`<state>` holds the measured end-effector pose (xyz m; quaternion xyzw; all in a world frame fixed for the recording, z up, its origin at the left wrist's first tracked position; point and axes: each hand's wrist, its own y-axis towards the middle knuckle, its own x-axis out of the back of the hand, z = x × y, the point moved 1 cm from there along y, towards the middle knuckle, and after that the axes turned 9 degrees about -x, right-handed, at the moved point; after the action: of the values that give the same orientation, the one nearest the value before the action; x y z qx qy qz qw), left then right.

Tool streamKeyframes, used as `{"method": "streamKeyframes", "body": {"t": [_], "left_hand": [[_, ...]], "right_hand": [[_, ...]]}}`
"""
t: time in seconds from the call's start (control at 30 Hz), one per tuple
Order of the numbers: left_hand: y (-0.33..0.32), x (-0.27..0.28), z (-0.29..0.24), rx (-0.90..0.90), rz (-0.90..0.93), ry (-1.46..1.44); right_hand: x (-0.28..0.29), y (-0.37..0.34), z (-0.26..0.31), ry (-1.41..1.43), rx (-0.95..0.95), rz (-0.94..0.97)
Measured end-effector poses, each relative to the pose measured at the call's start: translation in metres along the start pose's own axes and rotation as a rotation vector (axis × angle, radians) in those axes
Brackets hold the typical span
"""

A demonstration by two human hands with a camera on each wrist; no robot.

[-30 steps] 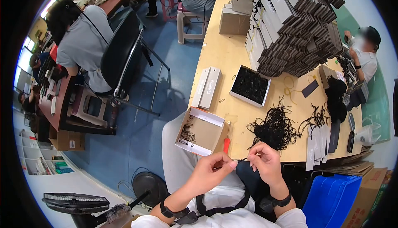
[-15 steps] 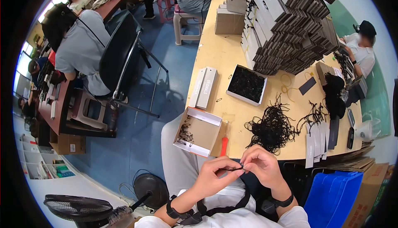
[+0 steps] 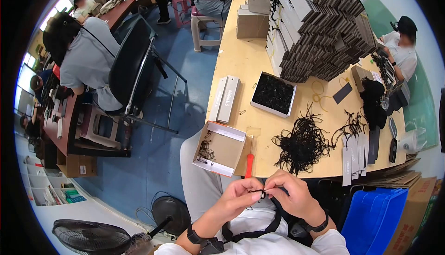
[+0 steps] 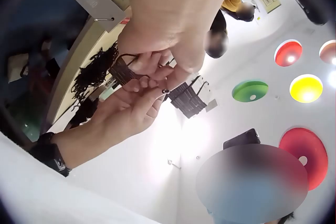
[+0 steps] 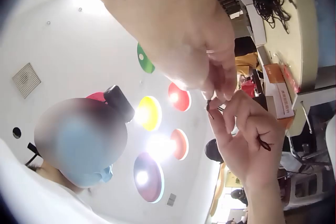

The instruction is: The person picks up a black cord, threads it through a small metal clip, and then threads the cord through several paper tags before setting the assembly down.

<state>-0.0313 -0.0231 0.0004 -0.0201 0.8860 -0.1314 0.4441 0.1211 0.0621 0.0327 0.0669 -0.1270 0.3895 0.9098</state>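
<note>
In the head view, the left hand and the right hand meet in front of the body, below the table's front edge. Both pinch a thin black cord between thumb and fingertips. A bit of the cord hangs from the fingertips in the right wrist view, and a dark loop sticks out under the left hand's curled fingers. A small dark knot-like piece shows at the fingertips in the left wrist view. Beyond the hands lies a loose pile of black cords.
An open box with metal pins stands at the table's front left, beside a red-handled tool. Behind are a white box of black cords, grey tags and tall card stacks. A blue bin stands at right.
The hands have come together from slightly apart and sit a little lower, the cord now bunched at the fingertips. The head view has shifted slightly.
</note>
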Motion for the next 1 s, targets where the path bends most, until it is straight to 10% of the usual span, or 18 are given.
{"method": "streamKeyframes", "body": {"t": [0.2,0.53,1.0], "left_hand": [[-0.004,0.004,0.001,-0.181,0.015,0.098],[-0.005,0.01,-0.008,-0.145,0.063,0.211],[-0.004,0.006,-0.008,-0.073,-0.027,0.187]], "right_hand": [[-0.008,-0.002,0.003,-0.516,0.381,-0.201],[0.007,0.01,0.004,-0.224,0.362,-0.213],[0.003,0.007,0.003,-0.536,0.432,-0.164]]}}
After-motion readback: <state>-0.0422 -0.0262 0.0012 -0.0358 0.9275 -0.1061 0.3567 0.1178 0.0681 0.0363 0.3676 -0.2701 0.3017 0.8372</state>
